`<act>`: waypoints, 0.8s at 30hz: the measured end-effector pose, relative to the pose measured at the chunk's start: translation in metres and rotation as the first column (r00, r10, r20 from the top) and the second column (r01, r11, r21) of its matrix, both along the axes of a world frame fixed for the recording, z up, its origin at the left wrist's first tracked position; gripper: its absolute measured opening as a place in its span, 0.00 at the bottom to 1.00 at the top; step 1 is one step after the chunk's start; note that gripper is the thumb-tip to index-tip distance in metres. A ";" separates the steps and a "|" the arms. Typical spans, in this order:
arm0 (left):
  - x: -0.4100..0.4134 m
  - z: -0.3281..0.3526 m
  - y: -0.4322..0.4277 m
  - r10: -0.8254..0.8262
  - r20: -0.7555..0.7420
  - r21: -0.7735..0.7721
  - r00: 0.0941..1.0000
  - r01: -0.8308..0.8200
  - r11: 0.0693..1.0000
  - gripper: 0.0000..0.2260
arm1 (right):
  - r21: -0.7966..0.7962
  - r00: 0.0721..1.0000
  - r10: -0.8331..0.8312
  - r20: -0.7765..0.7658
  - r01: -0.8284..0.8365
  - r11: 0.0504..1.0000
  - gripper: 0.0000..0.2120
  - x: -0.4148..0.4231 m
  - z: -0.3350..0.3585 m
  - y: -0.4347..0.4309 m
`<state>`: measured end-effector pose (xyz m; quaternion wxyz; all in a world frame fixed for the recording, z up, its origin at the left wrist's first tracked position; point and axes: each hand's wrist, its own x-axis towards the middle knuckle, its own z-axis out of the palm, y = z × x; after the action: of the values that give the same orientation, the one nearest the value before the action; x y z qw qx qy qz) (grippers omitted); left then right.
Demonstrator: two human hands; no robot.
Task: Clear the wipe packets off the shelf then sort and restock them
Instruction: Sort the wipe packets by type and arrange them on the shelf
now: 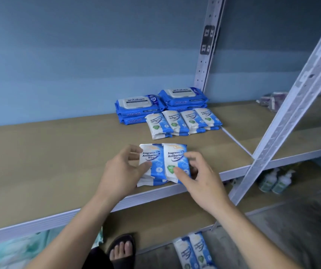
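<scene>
Just before the packet row [183, 121], my left hand [123, 172] pinches the left packet [153, 162], my right hand [201, 178] the right packet [175, 158].

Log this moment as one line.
restock | left grip holds left packet | right grip holds right packet | both at shelf front

The wooden shelf [58, 152] bears two stacks of antabax packs [139, 109] at the back, with a row of small wipe packets [183, 121] just before them.
</scene>
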<state>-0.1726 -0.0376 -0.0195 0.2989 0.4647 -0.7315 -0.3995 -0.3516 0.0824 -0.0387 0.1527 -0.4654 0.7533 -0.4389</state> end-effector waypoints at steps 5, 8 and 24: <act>0.052 0.006 0.000 -0.185 0.105 -0.065 0.977 0.192 0.979 0.23 | 0.116 0.981 0.163 -0.109 -0.150 0.982 0.22 0.023 0.002 -0.018; 0.072 0.000 -0.005 -0.164 0.161 -0.214 0.973 0.197 0.957 0.22 | 0.199 0.941 0.304 -0.149 -0.273 0.941 0.29 0.023 0.013 -0.018; 0.069 -0.025 -0.040 -0.029 0.219 -0.462 0.975 0.130 0.878 0.17 | 0.033 0.762 0.236 -0.603 -0.273 0.962 0.18 0.035 -0.002 -0.083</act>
<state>-0.1036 -0.0780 -0.0443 0.3093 0.3859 -0.8522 -0.1707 -0.3169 -0.0001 -0.0405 -0.0493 -0.6823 0.6796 -0.2650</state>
